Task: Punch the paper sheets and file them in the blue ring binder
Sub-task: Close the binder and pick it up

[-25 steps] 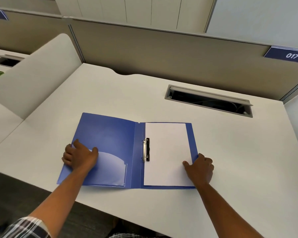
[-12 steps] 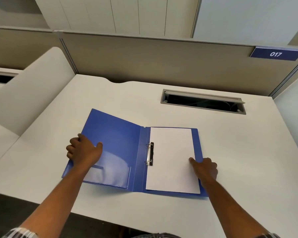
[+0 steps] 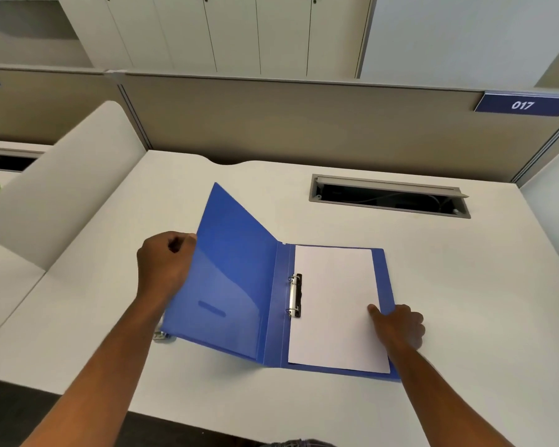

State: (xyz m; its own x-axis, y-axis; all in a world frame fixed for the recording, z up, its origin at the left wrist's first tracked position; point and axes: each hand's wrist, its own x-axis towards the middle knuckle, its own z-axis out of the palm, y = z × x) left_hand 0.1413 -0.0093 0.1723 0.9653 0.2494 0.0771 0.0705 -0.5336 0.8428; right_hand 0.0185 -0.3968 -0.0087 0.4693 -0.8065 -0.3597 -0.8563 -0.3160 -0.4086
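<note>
Gripping the binder (image 3: 229, 279) cover's outer edge, left hand (image 3: 162, 262) beside it.

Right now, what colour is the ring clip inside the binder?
Silver metal rings on a black base, the ring clip shows best in the head view.

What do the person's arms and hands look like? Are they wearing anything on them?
Both arms are bare from wrist to the picture's edge: no sleeves, no gloves. The left hand and the right hand show no rings, watch or bracelets that I can see. Only a bit of checked cloth peeks in at the bottom edge.
</note>
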